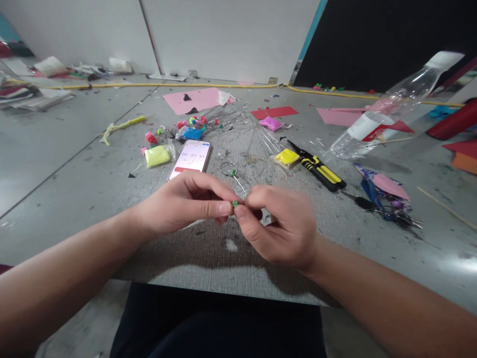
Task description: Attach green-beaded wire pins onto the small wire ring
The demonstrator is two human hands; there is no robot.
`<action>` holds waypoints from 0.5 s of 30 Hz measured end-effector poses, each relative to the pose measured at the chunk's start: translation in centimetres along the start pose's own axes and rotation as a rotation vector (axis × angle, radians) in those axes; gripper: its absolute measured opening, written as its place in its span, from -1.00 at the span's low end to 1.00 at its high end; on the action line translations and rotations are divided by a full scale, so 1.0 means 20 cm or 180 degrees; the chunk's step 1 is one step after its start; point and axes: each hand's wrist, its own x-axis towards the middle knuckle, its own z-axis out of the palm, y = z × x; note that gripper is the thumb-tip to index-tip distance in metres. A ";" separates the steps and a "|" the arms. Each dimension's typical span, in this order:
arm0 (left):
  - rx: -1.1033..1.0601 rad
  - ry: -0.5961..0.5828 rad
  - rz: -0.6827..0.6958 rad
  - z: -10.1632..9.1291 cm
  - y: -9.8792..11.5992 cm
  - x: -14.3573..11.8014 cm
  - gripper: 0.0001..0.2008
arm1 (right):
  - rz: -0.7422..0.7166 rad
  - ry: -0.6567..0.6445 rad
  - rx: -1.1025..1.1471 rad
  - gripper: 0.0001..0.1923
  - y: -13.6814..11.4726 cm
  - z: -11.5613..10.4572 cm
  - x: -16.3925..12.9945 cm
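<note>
Near the table's front edge, my left hand (pixel 194 201) and my right hand (pixel 281 223) meet fingertip to fingertip. Between them is a tiny piece of green modelling clay (pixel 234 204), pinched by thumb and forefinger from both sides. Just beyond the fingers lies a thin wire loop (pixel 228 168) with a straight stem, and another green bit (pixel 233 172) sits on it. A phone (pixel 191 158) with a running timer on its screen lies beyond my left hand. My fingers hide part of the clay.
Clay packets in yellow-green (pixel 157 156), blue (pixel 193 133), purple (pixel 271 123) and yellow (pixel 286 156) lie beyond the hands. To the right are yellow-black pliers (pixel 322 171), a tilted plastic bottle (pixel 398 109) and a thin stick (pixel 447 208). Pink paper (pixel 197 101) lies farther back.
</note>
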 end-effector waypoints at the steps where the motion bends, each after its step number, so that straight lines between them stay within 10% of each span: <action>1: -0.0001 -0.0013 -0.0003 0.00 0.00 0.00 -0.91 | 0.0000 0.0001 0.0007 -0.79 0.00 0.00 0.00; 15: 0.0011 -0.0183 0.0074 0.00 0.01 -0.01 -0.89 | -0.0034 -0.0122 0.0211 -0.78 0.01 0.01 -0.01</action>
